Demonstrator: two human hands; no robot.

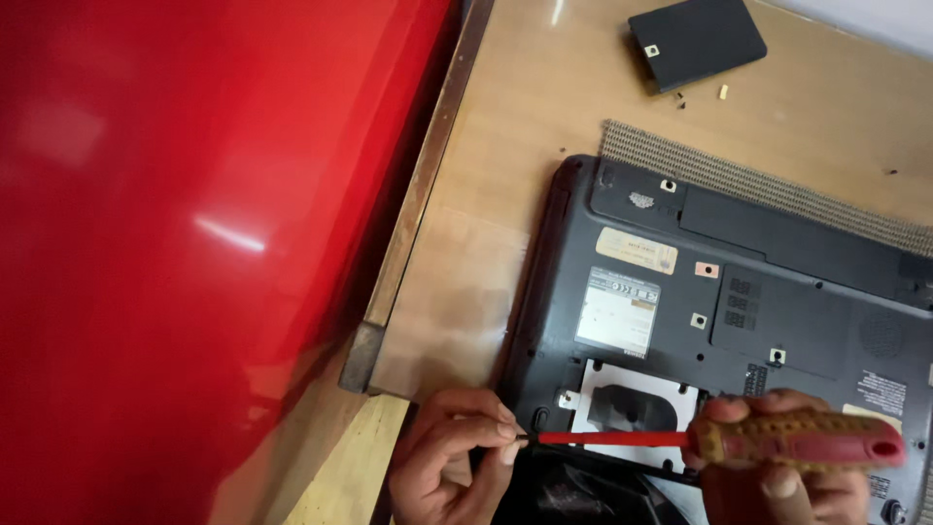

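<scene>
a red-shafted screwdriver [739,440] with a red and yellow handle is held level over an upturned dark grey laptop [777,292], whose open bay is exposed.

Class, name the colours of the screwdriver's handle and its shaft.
The screwdriver has a red and yellow handle and a red shaft, seen in the head view.

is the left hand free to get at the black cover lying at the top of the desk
Probably not right now: the left hand is pinching the screwdriver tip, and the black cover lies far beyond the laptop.
</scene>
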